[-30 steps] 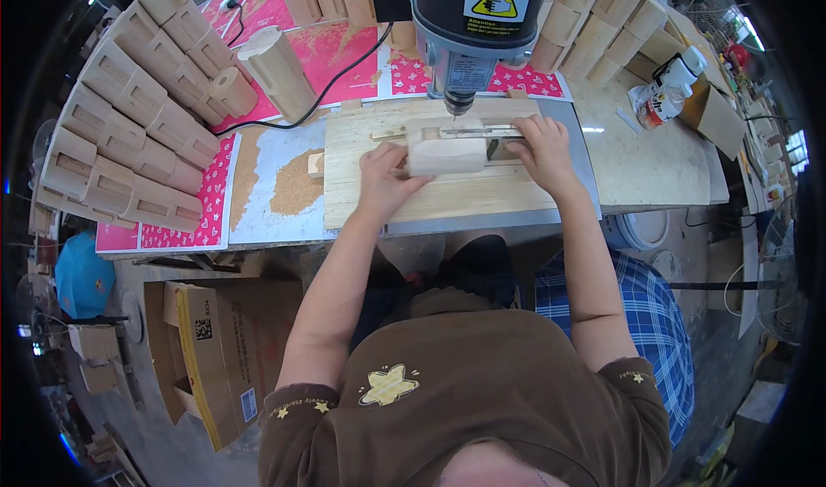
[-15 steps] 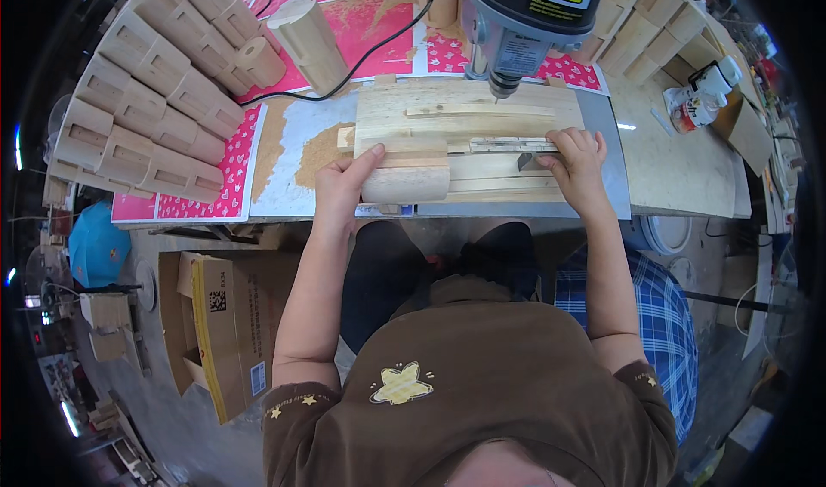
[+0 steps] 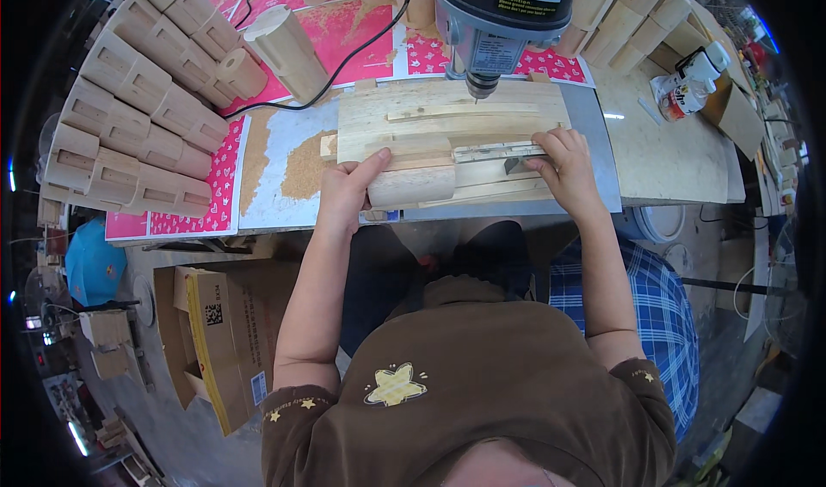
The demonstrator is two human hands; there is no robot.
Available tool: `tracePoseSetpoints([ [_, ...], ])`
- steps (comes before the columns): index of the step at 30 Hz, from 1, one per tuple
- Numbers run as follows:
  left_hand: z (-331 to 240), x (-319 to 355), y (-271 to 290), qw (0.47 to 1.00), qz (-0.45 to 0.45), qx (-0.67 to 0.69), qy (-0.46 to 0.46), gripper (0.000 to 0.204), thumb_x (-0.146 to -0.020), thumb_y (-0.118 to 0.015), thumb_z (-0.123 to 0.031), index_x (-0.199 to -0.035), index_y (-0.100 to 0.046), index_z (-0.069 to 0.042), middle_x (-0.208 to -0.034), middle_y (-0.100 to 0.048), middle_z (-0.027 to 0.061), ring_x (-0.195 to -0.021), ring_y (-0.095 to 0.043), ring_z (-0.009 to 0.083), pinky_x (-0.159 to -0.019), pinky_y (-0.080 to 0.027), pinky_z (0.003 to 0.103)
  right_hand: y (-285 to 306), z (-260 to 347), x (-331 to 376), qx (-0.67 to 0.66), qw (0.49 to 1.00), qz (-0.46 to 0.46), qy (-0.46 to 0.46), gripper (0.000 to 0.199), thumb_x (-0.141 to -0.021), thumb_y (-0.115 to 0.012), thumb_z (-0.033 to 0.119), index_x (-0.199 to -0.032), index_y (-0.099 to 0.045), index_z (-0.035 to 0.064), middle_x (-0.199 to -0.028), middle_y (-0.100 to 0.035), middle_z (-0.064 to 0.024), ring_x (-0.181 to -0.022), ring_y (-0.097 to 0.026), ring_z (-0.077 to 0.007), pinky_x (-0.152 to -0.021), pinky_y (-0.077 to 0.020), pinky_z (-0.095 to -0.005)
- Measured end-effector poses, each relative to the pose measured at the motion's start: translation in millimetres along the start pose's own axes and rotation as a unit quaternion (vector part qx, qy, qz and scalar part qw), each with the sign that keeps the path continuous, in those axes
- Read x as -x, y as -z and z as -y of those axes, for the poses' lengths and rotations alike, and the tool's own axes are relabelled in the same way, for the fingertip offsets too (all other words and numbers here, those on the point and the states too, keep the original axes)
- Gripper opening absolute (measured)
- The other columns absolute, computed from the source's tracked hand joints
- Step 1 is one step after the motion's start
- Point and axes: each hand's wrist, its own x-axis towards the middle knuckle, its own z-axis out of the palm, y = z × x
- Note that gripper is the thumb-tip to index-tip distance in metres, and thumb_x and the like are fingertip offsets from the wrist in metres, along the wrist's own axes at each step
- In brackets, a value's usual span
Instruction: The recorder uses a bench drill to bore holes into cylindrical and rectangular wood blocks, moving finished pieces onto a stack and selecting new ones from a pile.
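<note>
The left hand [image 3: 348,190] is clamped on a wooden block [image 3: 411,184] lying crosswise, its long axis running toward the right hand [image 3: 564,167], which presses flat on the jig board [image 3: 447,117].

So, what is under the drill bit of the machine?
Under the drill bit lies the wooden jig board with thin strips on it. The left hand holds a rounded wooden block nearer the person. The table surface beneath the board is covered.

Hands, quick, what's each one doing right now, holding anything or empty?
Left hand: closed on the rounded wooden block, thumb on top.
Right hand: fingers pressed flat on the wooden board by the metal strip; no grasp that I can tell.
</note>
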Motion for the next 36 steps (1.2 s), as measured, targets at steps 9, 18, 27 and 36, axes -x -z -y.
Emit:
tracePoseSetpoints([
  [9, 21, 1, -48, 0.998, 0.048, 0.033, 0.001, 0.038, -0.076, -0.073, -0.036, -0.076, -0.062, 0.001, -0.063, -0.053, 0.0004, -0.052, -0.046, 0.0073, -0.048, -0.038, 0.021, -14, 11, -2, 0.010, 1.000, -0.018, 0.019, 0.032, -0.067, -0.071, 0.015, -0.097, -0.060, 0.0088, -0.090, -0.058, -0.0060, -0.087, -0.052, -0.0278, -0.076, -0.0411, -0.0394],
  [18, 43, -12, -66, 0.856, -0.016, -0.278, -0.436, 0.059, -0.063, -0.081, -0.019, -0.112, -0.055, 0.000, -0.097, -0.057, 0.0104, -0.088, -0.057, 0.0223, -0.078, -0.047, 0.033, -26, -26, -32, 0.049, 0.997, -0.056, -0.014, 0.038, -0.064, -0.073, 0.016, -0.100, -0.061, 0.0111, -0.095, -0.059, -0.0053, -0.095, -0.053, -0.0270, -0.085, -0.0393, -0.0420],
  [27, 63, -54, -46, 0.792, -0.111, -0.402, -0.445, 0.067, -0.055, -0.081, -0.029, -0.115, -0.058, -0.011, -0.090, -0.055, 0.0035, -0.094, -0.050, 0.0207, -0.086, -0.028, 0.040, -42, -4, -43, -0.021, 0.996, -0.080, -0.020, 0.038, -0.070, -0.072, 0.013, -0.106, -0.060, 0.0132, -0.100, -0.059, -0.0047, -0.100, -0.053, -0.0258, -0.098, -0.0317, -0.0475],
  [36, 57, -48, -39, 0.812, -0.095, -0.411, -0.403, 0.054, -0.061, -0.078, -0.028, -0.110, -0.062, -0.014, -0.082, -0.055, 0.0008, -0.087, -0.050, 0.0205, -0.084, -0.029, 0.037, 76, 11, -154, -0.352, 0.852, -0.387, 0.022, 0.024, -0.090, -0.056, 0.018, -0.106, -0.057, -0.0005, -0.093, -0.060, -0.0081, -0.087, -0.056, -0.0129, -0.077, -0.0461, -0.0269],
])
